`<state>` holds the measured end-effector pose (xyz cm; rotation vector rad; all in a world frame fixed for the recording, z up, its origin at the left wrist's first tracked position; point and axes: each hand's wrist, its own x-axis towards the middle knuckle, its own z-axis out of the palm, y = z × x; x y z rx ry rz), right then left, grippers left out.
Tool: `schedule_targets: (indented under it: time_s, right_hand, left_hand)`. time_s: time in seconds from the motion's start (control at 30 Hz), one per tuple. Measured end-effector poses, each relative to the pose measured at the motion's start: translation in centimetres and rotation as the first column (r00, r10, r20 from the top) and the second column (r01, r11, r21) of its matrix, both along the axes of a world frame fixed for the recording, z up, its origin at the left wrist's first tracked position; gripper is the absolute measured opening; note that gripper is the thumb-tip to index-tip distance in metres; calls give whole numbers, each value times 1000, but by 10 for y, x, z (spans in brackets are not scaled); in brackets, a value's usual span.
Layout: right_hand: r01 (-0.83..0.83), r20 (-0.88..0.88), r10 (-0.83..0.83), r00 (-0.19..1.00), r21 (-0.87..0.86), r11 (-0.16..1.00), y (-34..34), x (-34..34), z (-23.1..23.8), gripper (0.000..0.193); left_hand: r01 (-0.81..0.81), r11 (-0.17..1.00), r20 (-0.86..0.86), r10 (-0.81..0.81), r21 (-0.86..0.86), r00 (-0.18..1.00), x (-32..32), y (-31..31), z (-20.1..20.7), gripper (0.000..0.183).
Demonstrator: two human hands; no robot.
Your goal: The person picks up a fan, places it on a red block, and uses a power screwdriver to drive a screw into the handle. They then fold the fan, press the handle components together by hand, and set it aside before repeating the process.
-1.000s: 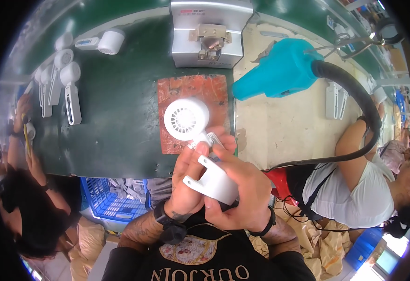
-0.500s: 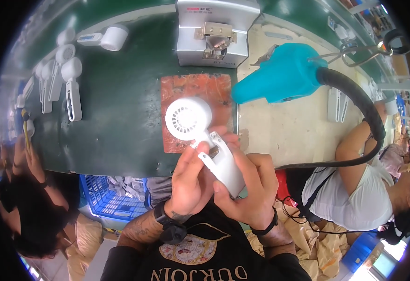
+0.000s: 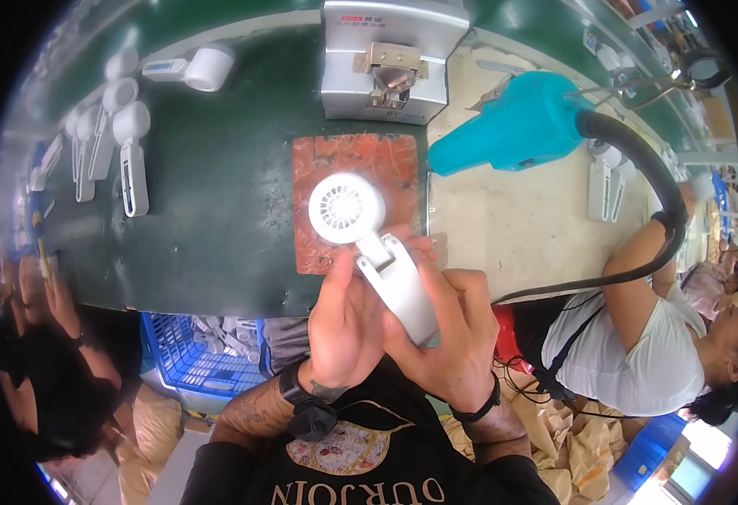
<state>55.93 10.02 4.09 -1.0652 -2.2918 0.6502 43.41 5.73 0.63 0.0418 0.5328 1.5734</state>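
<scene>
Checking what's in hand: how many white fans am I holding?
1: the white fan, between left hand and right hand, its round head over the red mat. Fingers hide part of it.

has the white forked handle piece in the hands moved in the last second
Yes. Judged against the red mat, the white forked handle piece has moved forward, away from the person; its prongs now reach over the mat's near edge.
</scene>
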Motion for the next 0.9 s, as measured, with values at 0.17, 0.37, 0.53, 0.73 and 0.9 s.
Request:
schedule_targets:
  time_s: [0.17, 0.37, 0.53, 0.73, 0.9]
  right_hand:
    - [18, 29, -17, 999, -22, 1000, -1, 0, -2, 62]
    - [8, 52, -9, 999, 18, 1000, -4, 0, -11, 64]
    - [2, 50, -5, 999, 44, 999, -6, -2, -10, 65]
    - [-65, -282, 44, 958, -68, 996, -3, 13, -10, 67]
    - [-205, -339, 18, 940, -524, 827, -13, 21, -18, 60]
  left_hand:
    - [-3, 1000, -2, 3, -6, 1000, 1, 0, 1, 65]
    - [-12, 1000, -140, 11, -12, 990, 4, 0, 2, 51]
    - [-21, 998, -178, 11, -55, 984, -1, -2, -2, 46]
    - [-99, 994, -55, 97, -37, 994, -14, -7, -2, 43]
    - [-33, 996, -26, 35, 88, 999, -17, -12, -3, 47]
